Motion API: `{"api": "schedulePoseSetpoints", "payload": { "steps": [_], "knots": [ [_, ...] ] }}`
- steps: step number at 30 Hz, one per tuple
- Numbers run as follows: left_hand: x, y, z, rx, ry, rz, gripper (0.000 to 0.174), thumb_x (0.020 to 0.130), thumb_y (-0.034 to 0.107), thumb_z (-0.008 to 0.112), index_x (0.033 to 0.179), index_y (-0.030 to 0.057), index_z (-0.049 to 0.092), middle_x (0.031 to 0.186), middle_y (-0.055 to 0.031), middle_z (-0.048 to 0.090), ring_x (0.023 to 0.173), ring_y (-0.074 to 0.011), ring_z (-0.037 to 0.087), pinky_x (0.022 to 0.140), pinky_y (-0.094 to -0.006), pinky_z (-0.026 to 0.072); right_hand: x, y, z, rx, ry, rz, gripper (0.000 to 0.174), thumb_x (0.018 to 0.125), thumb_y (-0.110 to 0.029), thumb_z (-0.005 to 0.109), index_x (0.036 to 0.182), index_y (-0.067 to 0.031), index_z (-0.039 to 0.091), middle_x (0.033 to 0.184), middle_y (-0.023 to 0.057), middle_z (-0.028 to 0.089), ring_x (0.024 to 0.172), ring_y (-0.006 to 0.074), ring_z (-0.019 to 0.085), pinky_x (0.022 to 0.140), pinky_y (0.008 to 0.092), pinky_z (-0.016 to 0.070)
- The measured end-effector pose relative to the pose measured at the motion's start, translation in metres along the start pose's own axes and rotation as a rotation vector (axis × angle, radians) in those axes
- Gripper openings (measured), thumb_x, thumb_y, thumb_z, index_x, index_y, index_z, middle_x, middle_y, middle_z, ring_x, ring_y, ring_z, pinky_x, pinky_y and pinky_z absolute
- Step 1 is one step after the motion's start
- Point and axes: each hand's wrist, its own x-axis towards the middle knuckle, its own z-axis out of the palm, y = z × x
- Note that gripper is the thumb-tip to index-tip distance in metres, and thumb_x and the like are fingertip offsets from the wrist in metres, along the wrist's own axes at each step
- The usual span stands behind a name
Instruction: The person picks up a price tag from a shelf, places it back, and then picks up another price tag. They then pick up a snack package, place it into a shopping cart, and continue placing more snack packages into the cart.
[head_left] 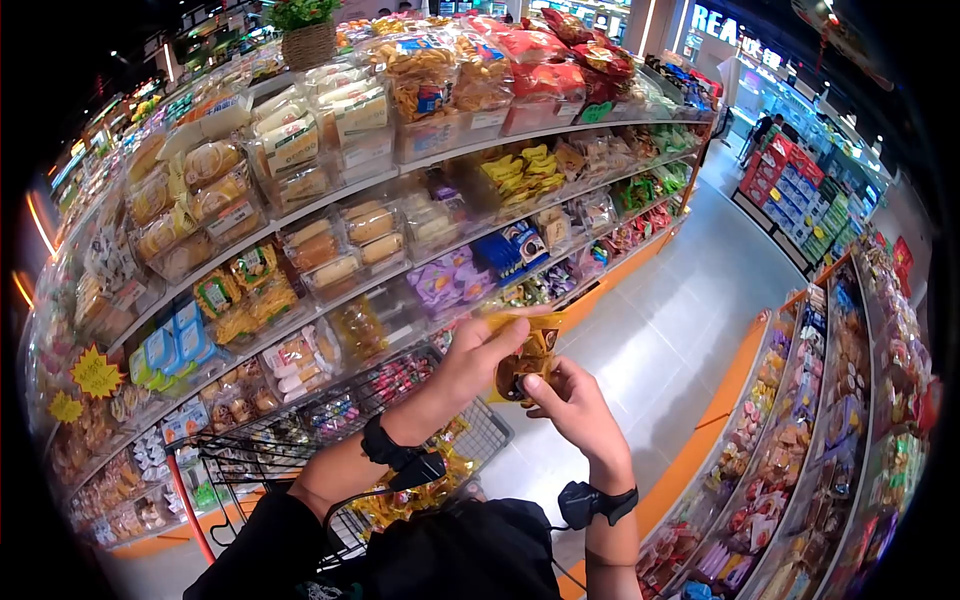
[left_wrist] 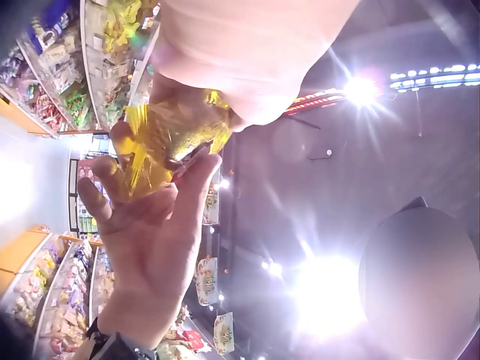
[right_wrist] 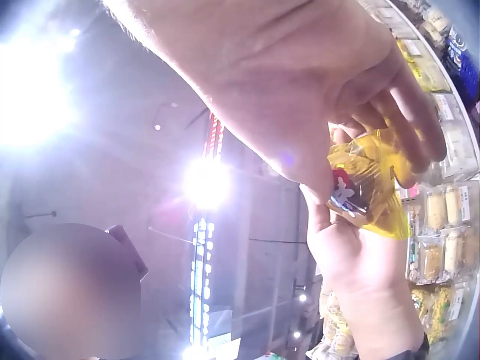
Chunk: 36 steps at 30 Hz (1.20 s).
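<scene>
In the head view, a yellow see-through snack packet [head_left: 538,345] with dark pieces inside is between my two hands, above the aisle floor. My left hand [head_left: 474,352] pinches its left side, thumb on top. The right hand [head_left: 574,405] grips the lower right part, with the thumb pressed on the dark print. Seen from the left wrist, the crinkled yellow film [left_wrist: 150,154] lies over the curled right fingers [left_wrist: 112,176]. The right wrist view shows a red, white and dark print on the packet [right_wrist: 367,180], close to the right thumb.
Below my arms stands a black wire shopping cart [head_left: 493,452] holding several yellow packets [head_left: 455,468]. Tall shelves [head_left: 420,160] of bagged snacks curve along the left. Lower shelves [head_left: 690,470] line the right, with a tiled aisle [head_left: 650,300] between. Stacked boxes [head_left: 800,195] stand farther back.
</scene>
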Motion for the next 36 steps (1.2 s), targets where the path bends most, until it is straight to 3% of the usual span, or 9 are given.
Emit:
{"api": "schedulePoseSetpoints", "payload": {
  "steps": [6, 12, 16, 17, 23, 27, 31, 34, 36],
  "knots": [
    [-0.009, 0.004, -0.014, -0.067, 0.051, -0.072, 0.046, 0.100, 0.034, 0.043, 0.122, -0.0037, 0.057, 0.110, -0.0069, 0.063, 0.100, -0.0110, 0.057, 0.088, -0.0260, 0.0436, 0.014, 0.011, 0.006, 0.030, -0.011, -0.017, 0.035, 0.093, -0.032, 0.061, 0.107, -0.0005, 0.054, 0.090, 0.0054, 0.063, 0.075, 0.0124, 0.062, 0.067, 0.0271, 0.0527],
    [-0.018, -0.002, -0.047, -0.445, 0.002, -0.209, 0.088, 0.091, 0.069, 0.016, 0.136, -0.0017, 0.040, 0.134, -0.0163, 0.050, 0.124, -0.0244, 0.049, 0.107, -0.0371, 0.0335, 0.020, 0.012, 0.005, 0.091, -0.177, 0.015, 0.038, 0.096, -0.038, 0.053, 0.105, -0.0016, 0.055, 0.087, 0.0056, 0.062, 0.069, 0.0144, 0.062, 0.063, 0.0267, 0.0523],
    [-0.033, 0.000, -0.037, -0.415, -0.198, -0.130, 0.075, 0.095, 0.060, 0.027, 0.137, -0.0018, 0.038, 0.135, -0.0167, 0.049, 0.125, -0.0247, 0.048, 0.103, -0.0399, 0.0396, 0.017, 0.000, 0.014, 0.276, -0.313, 0.064, 0.045, 0.098, -0.041, 0.047, 0.116, -0.0007, 0.054, 0.088, 0.0051, 0.062, 0.069, 0.0147, 0.062, 0.066, 0.0293, 0.0524],
    [-0.036, 0.001, -0.033, -0.422, -0.239, -0.112, 0.071, 0.096, 0.057, 0.031, 0.136, -0.0011, 0.039, 0.134, -0.0164, 0.051, 0.124, -0.0240, 0.050, 0.102, -0.0396, 0.0414, 0.019, 0.003, 0.013, 0.252, -0.367, 0.074, 0.047, 0.099, -0.041, 0.045, 0.121, -0.0002, 0.052, 0.103, 0.0074, 0.062, 0.076, 0.0132, 0.062, 0.070, 0.0292, 0.0520],
    [-0.035, -0.003, -0.031, -0.247, 0.119, 0.007, 0.058, 0.095, 0.051, 0.046, 0.124, 0.0008, 0.048, 0.120, -0.0120, 0.058, 0.112, -0.0209, 0.057, 0.097, -0.0358, 0.0451, 0.025, 0.014, 0.027, 0.086, -0.139, -0.240, 0.043, 0.096, -0.024, 0.055, 0.126, 0.0048, 0.043, 0.136, 0.0141, 0.044, 0.121, 0.0218, 0.050, 0.093, 0.0377, 0.0489],
    [-0.037, -0.004, -0.028, -0.312, 0.126, 0.014, 0.057, 0.093, 0.049, 0.051, 0.125, 0.0010, 0.048, 0.118, -0.0128, 0.058, 0.111, -0.0210, 0.057, 0.098, -0.0362, 0.0446, 0.013, 0.005, 0.040, -0.102, -0.114, -0.313, 0.058, 0.085, -0.017, 0.071, 0.130, 0.0029, 0.040, 0.132, 0.0134, 0.046, 0.119, 0.0208, 0.051, 0.096, 0.0355, 0.0452],
    [-0.036, -0.005, -0.027, -0.458, 0.080, 0.022, 0.063, 0.083, 0.050, 0.066, 0.121, 0.0022, 0.049, 0.113, -0.0144, 0.059, 0.109, -0.0241, 0.059, 0.095, -0.0367, 0.0473, 0.026, 0.016, 0.040, 0.087, -0.238, -0.269, 0.056, 0.086, -0.020, 0.069, 0.131, 0.0027, 0.042, 0.121, 0.0112, 0.054, 0.112, 0.0174, 0.053, 0.094, 0.0340, 0.0463],
    [-0.043, -0.006, -0.041, -0.402, -0.005, 0.052, 0.062, 0.082, 0.048, 0.069, 0.120, 0.0030, 0.048, 0.107, -0.0134, 0.061, 0.103, -0.0240, 0.062, 0.089, -0.0340, 0.0511, 0.020, 0.003, 0.029, 0.242, -0.398, 0.082, 0.047, 0.091, -0.024, 0.063, 0.126, 0.0037, 0.046, 0.127, 0.0062, 0.049, 0.105, 0.0144, 0.055, 0.084, 0.0312, 0.0505],
    [-0.048, -0.010, -0.043, -0.412, 0.075, 0.002, 0.058, 0.082, 0.049, 0.067, 0.115, 0.0036, 0.051, 0.104, -0.0125, 0.063, 0.098, -0.0238, 0.063, 0.084, -0.0344, 0.0531, 0.022, 0.003, 0.028, 0.298, -0.465, 0.140, 0.047, 0.093, -0.028, 0.060, 0.125, 0.0034, 0.049, 0.114, 0.0053, 0.057, 0.096, 0.0123, 0.057, 0.079, 0.0299, 0.0514]
  ]
}}
